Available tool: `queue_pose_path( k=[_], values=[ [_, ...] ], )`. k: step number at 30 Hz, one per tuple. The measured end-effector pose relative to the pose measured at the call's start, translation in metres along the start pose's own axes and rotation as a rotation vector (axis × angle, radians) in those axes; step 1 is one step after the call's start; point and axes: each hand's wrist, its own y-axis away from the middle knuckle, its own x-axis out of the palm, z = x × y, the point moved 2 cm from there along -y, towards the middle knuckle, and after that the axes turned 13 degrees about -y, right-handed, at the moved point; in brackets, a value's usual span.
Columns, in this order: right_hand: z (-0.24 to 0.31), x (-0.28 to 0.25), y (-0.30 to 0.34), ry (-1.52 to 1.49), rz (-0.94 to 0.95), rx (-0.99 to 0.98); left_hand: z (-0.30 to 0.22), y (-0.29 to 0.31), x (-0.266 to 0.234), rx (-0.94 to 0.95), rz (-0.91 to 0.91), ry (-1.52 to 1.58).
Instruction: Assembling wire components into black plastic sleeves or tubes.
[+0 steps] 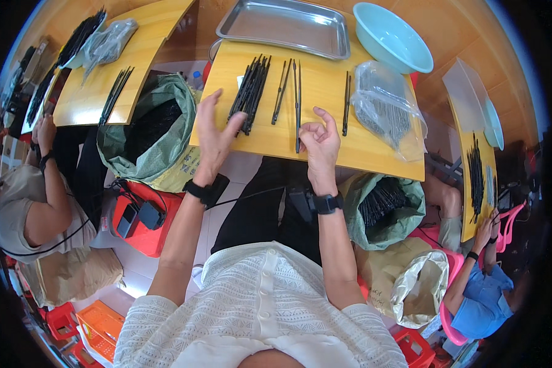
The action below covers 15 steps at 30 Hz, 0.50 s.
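Note:
My left hand is open, fingers and thumb spread, beside a pile of slender black plastic rods on the yellow table. My right hand has its thumb and some fingers curled together, with one finger raised. Whatever its fingertips hold, if anything, is too small to make out. Just left of those fingertips lies a long black rod, with a few more rods beside it. One single rod lies to the right, next to a clear plastic bag of thin grey pins.
At the table's far side are a metal tray and a light blue basin. Green sacks of black pieces stand on both sides. Co-workers sit at the left and right tables. A cable runs near my wrists.

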Motion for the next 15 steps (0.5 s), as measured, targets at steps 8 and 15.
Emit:
queue_pose_path(
  k=[8,15],
  values=[
    [0.029,0.002,0.044,-0.589,0.093,0.389,-0.074,0.037,0.005,-0.507,0.599,0.985],
    [0.034,-0.005,0.055,-0.447,0.043,0.315,-0.082,0.038,0.022,-0.549,0.690,1.297]
  ],
)
